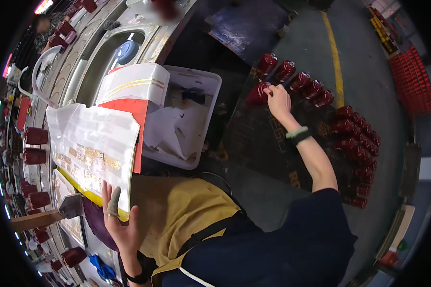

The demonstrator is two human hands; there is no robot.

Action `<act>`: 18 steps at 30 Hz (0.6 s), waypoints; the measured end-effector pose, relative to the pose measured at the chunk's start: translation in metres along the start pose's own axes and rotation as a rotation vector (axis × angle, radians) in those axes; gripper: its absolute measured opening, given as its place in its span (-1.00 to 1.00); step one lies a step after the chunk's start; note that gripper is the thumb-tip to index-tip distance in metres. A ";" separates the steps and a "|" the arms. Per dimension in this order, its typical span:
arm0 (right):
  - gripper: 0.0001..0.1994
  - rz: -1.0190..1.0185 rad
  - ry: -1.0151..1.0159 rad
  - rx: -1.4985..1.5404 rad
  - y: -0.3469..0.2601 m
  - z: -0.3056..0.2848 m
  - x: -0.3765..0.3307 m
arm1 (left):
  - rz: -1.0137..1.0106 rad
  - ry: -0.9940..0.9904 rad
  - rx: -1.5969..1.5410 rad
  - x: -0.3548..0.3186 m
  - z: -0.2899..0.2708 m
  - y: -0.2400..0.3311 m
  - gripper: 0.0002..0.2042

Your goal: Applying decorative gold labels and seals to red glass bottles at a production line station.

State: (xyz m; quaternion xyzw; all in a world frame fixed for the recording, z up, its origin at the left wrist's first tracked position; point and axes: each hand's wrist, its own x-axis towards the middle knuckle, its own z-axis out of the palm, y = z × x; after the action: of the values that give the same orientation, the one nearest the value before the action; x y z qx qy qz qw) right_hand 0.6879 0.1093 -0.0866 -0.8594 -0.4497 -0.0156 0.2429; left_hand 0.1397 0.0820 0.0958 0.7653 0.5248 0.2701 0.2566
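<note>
My right hand (278, 103) reaches out to the far right, its fingers closed at the top of a glossy dark red bottle (257, 97) that is tilted over a dark board. Just beyond it stands a row of similar red bottles (300, 81). My left hand (121, 224) is raised near my lap with its fingers apart, holding nothing, and a pale cot covers one finger. Right by those fingertips is the lower edge of a shiny white sheet (93, 136) with gold patterns. Whether they touch it, I cannot tell.
More red bottles (352, 138) stand grouped on the right of the dark board (254, 138). A white plastic bin (210, 103) with crumpled paper is beside the bench. On the left, dark red cups (36, 136) line a conveyor, near a sink (100, 62) holding a blue object.
</note>
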 end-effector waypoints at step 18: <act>-0.81 -0.412 0.215 0.254 -0.142 0.026 0.207 | -0.368 0.191 0.046 -0.037 -0.006 -0.010 -0.55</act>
State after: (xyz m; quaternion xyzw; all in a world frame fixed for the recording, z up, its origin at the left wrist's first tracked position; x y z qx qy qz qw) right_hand 0.6952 0.3469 -0.0019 -0.7058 -0.5851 -0.0996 0.3868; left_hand 0.1180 0.0505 0.0877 0.6331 0.6838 0.2777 0.2333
